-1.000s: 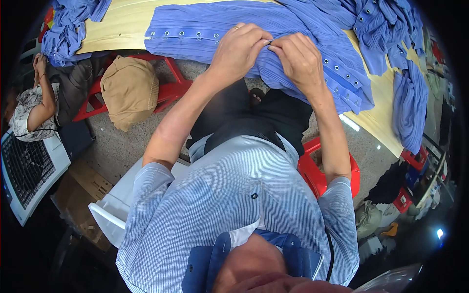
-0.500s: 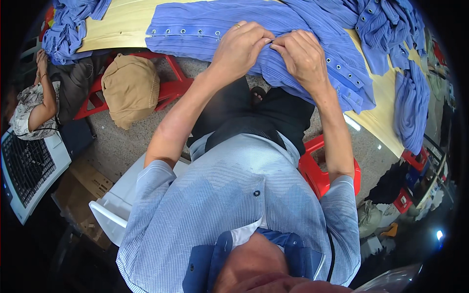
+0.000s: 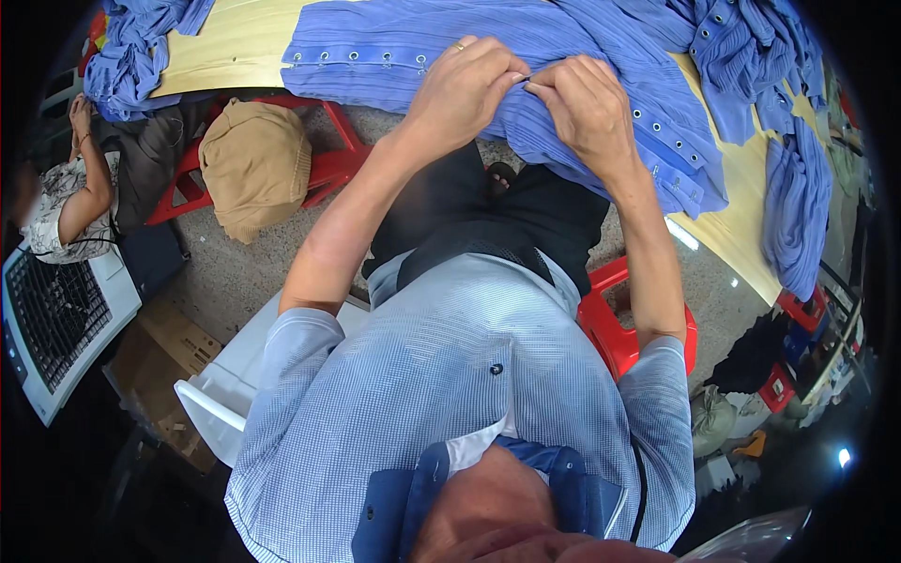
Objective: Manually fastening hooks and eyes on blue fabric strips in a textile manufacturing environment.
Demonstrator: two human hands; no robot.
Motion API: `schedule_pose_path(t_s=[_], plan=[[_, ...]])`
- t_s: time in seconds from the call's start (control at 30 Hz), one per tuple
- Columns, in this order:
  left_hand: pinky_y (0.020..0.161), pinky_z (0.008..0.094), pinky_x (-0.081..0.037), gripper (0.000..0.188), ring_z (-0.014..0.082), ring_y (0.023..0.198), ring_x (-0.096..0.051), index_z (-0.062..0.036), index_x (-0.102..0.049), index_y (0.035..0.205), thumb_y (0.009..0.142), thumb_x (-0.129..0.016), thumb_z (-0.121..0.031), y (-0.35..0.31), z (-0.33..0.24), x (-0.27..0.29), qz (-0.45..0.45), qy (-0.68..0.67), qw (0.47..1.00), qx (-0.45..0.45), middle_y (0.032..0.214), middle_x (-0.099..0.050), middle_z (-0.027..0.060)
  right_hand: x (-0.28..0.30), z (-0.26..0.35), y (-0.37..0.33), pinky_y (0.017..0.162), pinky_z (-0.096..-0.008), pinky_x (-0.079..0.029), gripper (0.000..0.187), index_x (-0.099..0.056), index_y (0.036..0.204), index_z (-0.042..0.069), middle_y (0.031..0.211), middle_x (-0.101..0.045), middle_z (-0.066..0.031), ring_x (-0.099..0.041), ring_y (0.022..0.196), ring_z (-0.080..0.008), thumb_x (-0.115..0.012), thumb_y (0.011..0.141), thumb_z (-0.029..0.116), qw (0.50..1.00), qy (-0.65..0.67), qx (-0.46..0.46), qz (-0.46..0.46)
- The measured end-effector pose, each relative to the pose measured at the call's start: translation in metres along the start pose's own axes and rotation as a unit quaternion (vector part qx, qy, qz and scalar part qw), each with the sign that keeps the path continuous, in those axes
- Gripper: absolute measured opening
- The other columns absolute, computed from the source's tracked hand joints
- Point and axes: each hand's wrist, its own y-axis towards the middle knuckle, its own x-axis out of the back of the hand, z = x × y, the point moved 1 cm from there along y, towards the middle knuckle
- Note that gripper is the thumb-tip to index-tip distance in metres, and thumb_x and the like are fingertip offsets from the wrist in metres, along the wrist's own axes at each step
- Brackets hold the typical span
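Observation:
A blue ribbed garment (image 3: pixel 375 28) lies spread on the table in front of me, with a row of metal-rimmed eyelets and small hooks along its near edge. My left hand (image 3: pixel 466 89) and my right hand (image 3: pixel 587 108) meet at the middle of that edge. Each is closed, thumb against fingers, pinching the garment's edge, and the fingertips almost touch. Whatever small fastening lies between them is too small to make out. Part of the row is hidden behind my hands; more eyelets show to the right of my right hand.
More blue garments lie bunched at the far left (image 3: pixel 131 61) and on the right (image 3: pixel 751 56) of the pale wooden table (image 3: pixel 225 47). A tan knitted cloth (image 3: pixel 253 169) covers a red stool (image 3: pixel 347 131). At the left sits another person (image 3: pixel 84 202), near a white slatted appliance (image 3: pixel 66 314).
Both hands keep their pinch on the garment's edge with hardly any shift. The whole view has moved very slightly.

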Motion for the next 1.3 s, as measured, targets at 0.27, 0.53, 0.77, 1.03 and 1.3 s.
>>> schedule_pose_path(t_s=[0.27, 0.53, 0.77, 1.03, 1.3], plan=[[0.090, 0.0432, -0.053, 0.008, 0.0336, 0.100, -0.068, -0.0014, -0.077, 0.108, 0.101, -0.073, -0.002, 0.001, 0.001, 0.001, 0.008, 0.004, 1.000, 0.009, 0.103, -0.074, 0.0121, -0.002, 0.001, 0.005, 0.085, -0.0430, -0.055, 0.020, -0.067, 0.090, 0.004, 0.087, -0.069, -0.0100, -0.070, 0.088, -0.0307, -0.087, 0.089, 0.010, 1.000, -0.015, 0.023, -0.004], [0.090, 0.0421, -0.053, 0.009, 0.0337, 0.098, -0.068, -0.0019, -0.076, 0.109, 0.100, -0.075, -0.003, -0.001, 0.003, 0.003, 0.006, -0.002, 1.000, -0.010, 0.104, -0.074, 0.0124, -0.003, 0.004, 0.002, 0.083, -0.0417, -0.056, 0.012, -0.071, 0.095, 0.004, 0.091, -0.071, -0.0094, -0.071, 0.088, -0.0298, -0.082, 0.089, 0.003, 0.999, -0.021, 0.030, -0.016], [0.088, 0.0410, -0.054, 0.021, 0.0304, 0.096, -0.067, -0.0092, -0.079, 0.110, 0.091, -0.088, -0.016, -0.005, -0.010, 0.005, 0.040, 0.071, 0.995, -0.061, 0.110, -0.073, 0.0062, 0.018, -0.004, -0.003, 0.074, -0.0387, -0.058, 0.018, -0.075, 0.095, 0.004, 0.091, -0.076, -0.0079, -0.071, 0.081, -0.0276, -0.087, 0.083, -0.002, 0.996, -0.046, 0.028, -0.072], [0.088, 0.0408, -0.056, 0.038, 0.0250, 0.099, -0.071, -0.0116, -0.086, 0.123, 0.086, -0.091, -0.018, -0.032, -0.009, 0.010, -0.011, 0.125, 0.984, -0.124, 0.111, -0.075, 0.0052, 0.038, 0.029, -0.065, 0.078, -0.0402, -0.056, 0.028, -0.080, 0.109, 0.005, 0.106, -0.074, -0.0065, -0.071, 0.092, -0.0265, -0.091, 0.084, 0.010, 0.994, -0.080, -0.068, 0.025], [0.083, 0.0424, -0.055, 0.031, 0.0265, 0.093, -0.070, -0.0076, -0.084, 0.117, 0.087, -0.090, -0.012, -0.013, -0.041, -0.010, -0.020, 0.156, 0.984, -0.086, 0.105, -0.074, 0.0052, 0.031, 0.031, -0.063, 0.081, -0.0398, -0.054, 0.031, -0.080, 0.117, 0.005, 0.112, -0.073, -0.0048, -0.069, 0.098, -0.0255, -0.085, 0.088, 0.011, 0.992, -0.095, -0.082, -0.006]])
